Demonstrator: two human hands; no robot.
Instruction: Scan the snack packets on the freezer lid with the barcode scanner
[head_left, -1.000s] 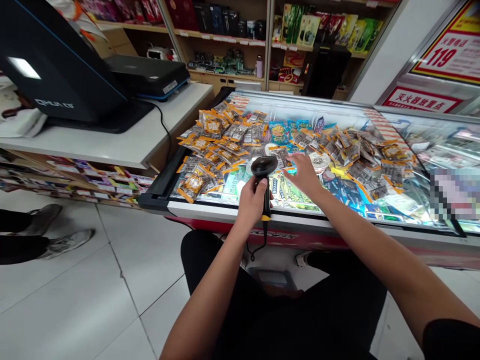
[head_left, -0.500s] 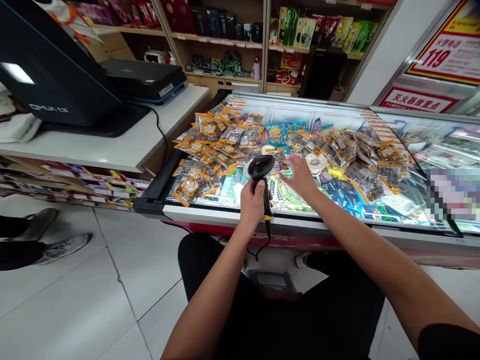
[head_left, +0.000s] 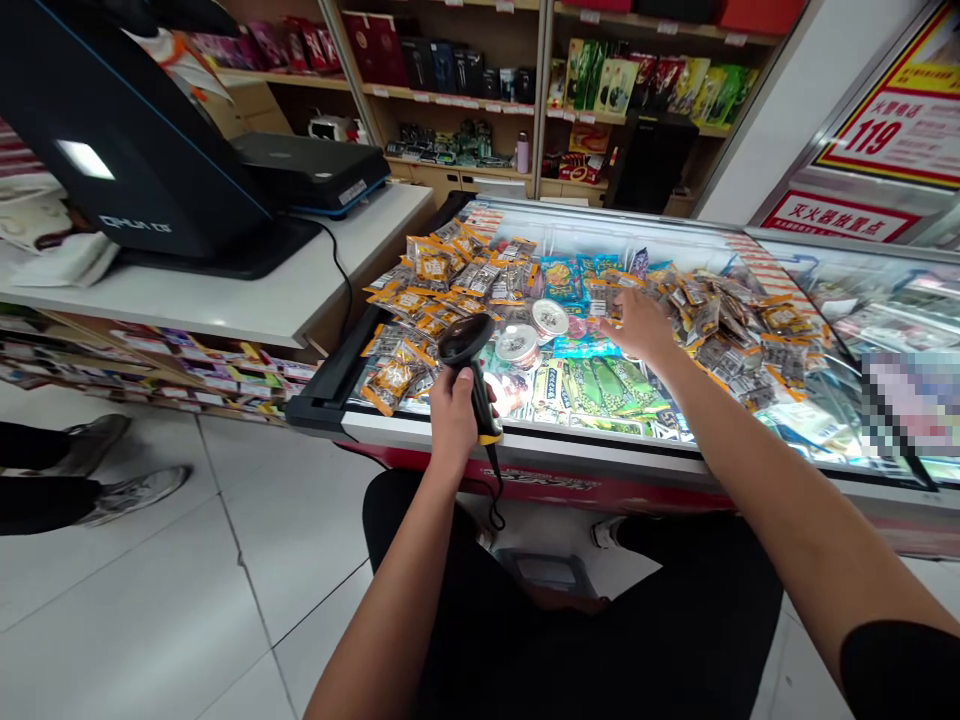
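Observation:
My left hand (head_left: 452,418) is wrapped round the handle of a black barcode scanner (head_left: 466,342), its head tilted over the freezer's glass top. Thumb and fingers of my right hand (head_left: 643,326) are bent round a small clear snack packet (head_left: 602,298) with orange edges; part of the packet is hidden by the fingers. Left of the scanner lies a pile of similar snack packets (head_left: 435,268). A second pile (head_left: 716,318) spreads to the right of my right hand. Between the piles, white round tubs (head_left: 550,318), blue bags (head_left: 562,278) and green bags (head_left: 619,388) show.
A white counter (head_left: 247,312) with a dark checkout terminal (head_left: 172,190) and a black flat device (head_left: 315,165) stands at left. The freezer's front edge (head_left: 585,445) runs before my knees. Another person's shoe (head_left: 146,492) is on the floor at left.
My right hand has moved right and away from me with the packet. The scanner in my left hand has shifted left, uncovering the round tubs. The view has turned slightly.

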